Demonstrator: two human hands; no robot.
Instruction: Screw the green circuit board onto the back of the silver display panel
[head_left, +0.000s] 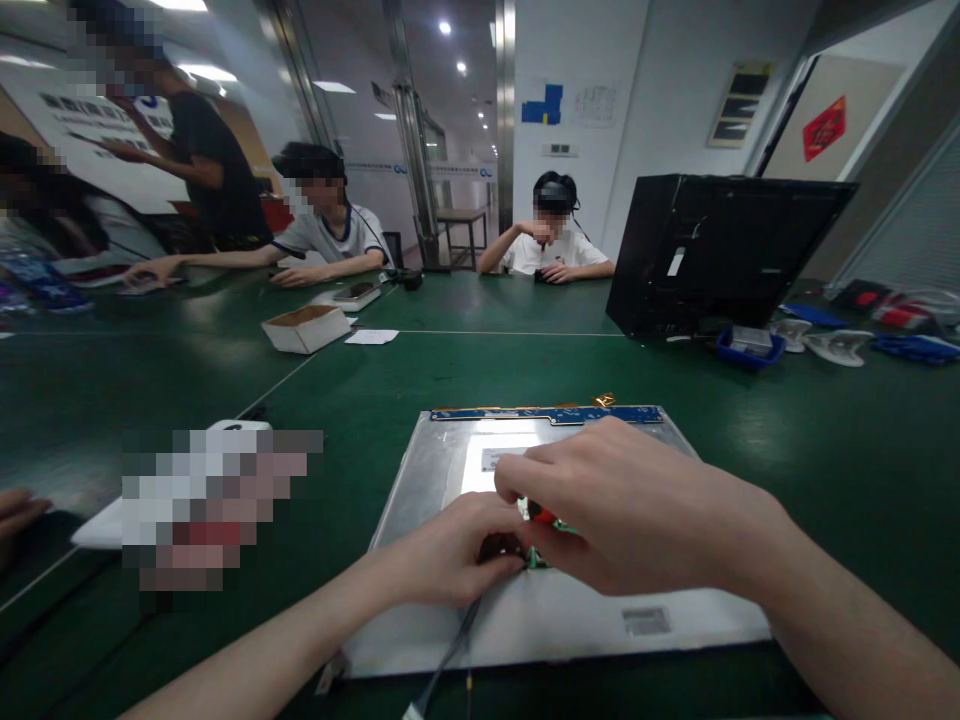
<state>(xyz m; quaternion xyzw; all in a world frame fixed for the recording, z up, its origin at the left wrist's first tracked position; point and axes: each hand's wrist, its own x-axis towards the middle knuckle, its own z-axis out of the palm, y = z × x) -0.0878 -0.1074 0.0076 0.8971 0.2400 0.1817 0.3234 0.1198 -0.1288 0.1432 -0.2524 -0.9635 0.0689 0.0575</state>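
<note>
A flat display panel (555, 625) lies back side up on the table before me, with a narrow blue circuit strip (510, 415) along its far edge. Over its middle, my right hand (622, 510) is closed around a red-handled tool (538, 512), mostly hidden by the fingers. Below the tool, a small green circuit board (534, 558) shows between my hands. My left hand (465, 550) has its thumb and fingers curled together at the board's left edge; what they pinch is hidden. A dark cable (454, 650) runs from under that hand toward me.
On the green table (465, 370) stand a black monitor (720, 260), a blue tray (750, 347) and an open white box (306, 330). A white device (97, 525), partly blurred out, lies at left. Two seated people face me across the table; others are at far left.
</note>
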